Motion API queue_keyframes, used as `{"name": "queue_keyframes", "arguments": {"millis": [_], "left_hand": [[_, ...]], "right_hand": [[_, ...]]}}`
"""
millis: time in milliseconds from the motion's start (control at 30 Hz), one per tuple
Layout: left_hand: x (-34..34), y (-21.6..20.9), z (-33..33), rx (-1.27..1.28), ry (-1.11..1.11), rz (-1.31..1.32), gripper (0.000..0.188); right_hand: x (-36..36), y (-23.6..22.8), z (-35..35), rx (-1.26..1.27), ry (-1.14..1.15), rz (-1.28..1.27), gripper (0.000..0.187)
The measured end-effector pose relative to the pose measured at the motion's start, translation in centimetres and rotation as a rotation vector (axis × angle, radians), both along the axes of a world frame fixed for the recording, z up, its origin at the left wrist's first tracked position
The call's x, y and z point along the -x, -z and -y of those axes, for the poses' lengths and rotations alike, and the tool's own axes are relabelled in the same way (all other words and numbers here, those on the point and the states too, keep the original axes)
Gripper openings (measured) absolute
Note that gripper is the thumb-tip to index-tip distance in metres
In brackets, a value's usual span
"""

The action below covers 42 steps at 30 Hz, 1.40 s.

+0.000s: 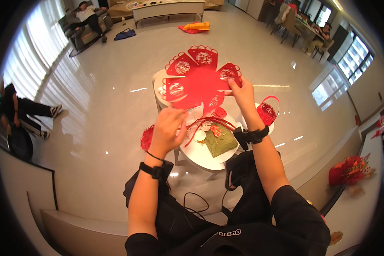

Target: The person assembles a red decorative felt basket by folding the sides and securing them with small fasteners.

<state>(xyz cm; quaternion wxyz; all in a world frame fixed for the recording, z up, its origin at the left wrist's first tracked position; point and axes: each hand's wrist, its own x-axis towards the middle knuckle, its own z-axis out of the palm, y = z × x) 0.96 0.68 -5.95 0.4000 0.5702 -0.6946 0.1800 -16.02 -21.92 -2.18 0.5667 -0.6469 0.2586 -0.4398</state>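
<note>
A flat red felt cutout (202, 83), shaped like a flower with scalloped petals and round cut-out patterns, is held up above a small white round table (192, 155). My right hand (242, 94) pinches one petal at its right side. My left hand (170, 128) is curled at the lower left edge of the cutout; its fingertips are blurred, and what they hold is hidden. Beneath, curved dark red strips (209, 120) lie across the table. Close to them are a green square cloth (221, 145), a red flower ornament (216, 131) and a white round piece (200, 135).
A red felt basket (266, 113) with a handle stands to the right, and another red openwork piece (147, 138) is at the left. A white chair (157, 83) is behind the table. A black cable (195, 202) hangs near my legs. Other people sit farther off.
</note>
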Motion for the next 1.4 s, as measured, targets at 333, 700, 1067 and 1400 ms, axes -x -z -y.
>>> {"name": "queue_keyframes", "arguments": {"millis": [333,700,1067,1400], "left_hand": [[-7.1,-0.8,-1.1,-0.247,0.081,-1.182,0.042],[-3.8,-2.2,0.4,-0.74,0.105,-1.242,0.032],[-1.2,0.7,4.1,-0.745,0.166,-1.435,0.023],[-0.9,1.5,4.6,-0.832,0.212,-1.264,0.028]], "right_hand": [[0.1,-4.8,-2.6,0.26,-0.413,-0.429,0.019],[-0.4,0.4,-1.0,0.053,-0.43,-0.346,0.025],[1.1,3.4,0.2,-0.071,-0.662,-0.368,0.035],[1.7,4.0,0.7,-0.019,-0.673,-0.441,0.035]]}}
